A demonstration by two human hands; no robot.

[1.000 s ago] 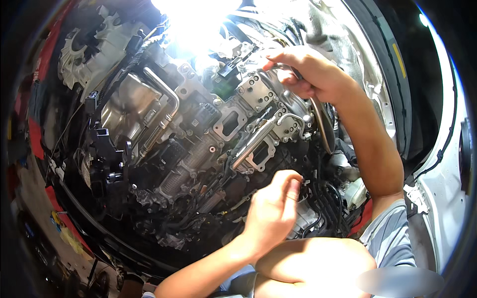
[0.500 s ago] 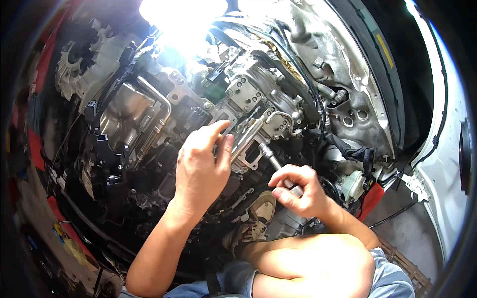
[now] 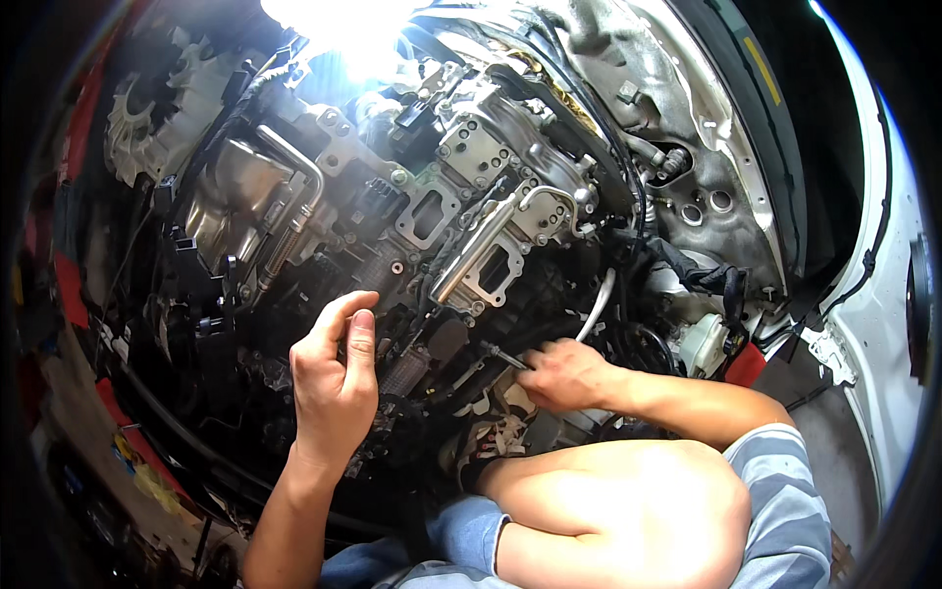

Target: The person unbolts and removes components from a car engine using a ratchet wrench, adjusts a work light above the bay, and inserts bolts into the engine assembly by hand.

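Observation:
My right hand is closed around a chrome ratchet wrench with an extension; its thin end points left, low on the engine. A pale metal bar rises behind that hand and looks like the ratchet's handle. Loosely curled, my left hand is raised over the front of the engine. A gap shows between its thumb and index finger, and I see nothing held there; its other fingers are partly hidden. Beyond both hands lie a metal tube and a port flange.
A shiny metal heat shield covers the engine's left part. Hoses and wiring run along the right, beside a white reservoir. A bright lamp glares at the top. My bent knee and shoe are in the bay.
My left hand has drawn back toward me and left, uncovering a port. My right hand has lowered leftward and turned over; the ratchet's end has dropped away from the flange.

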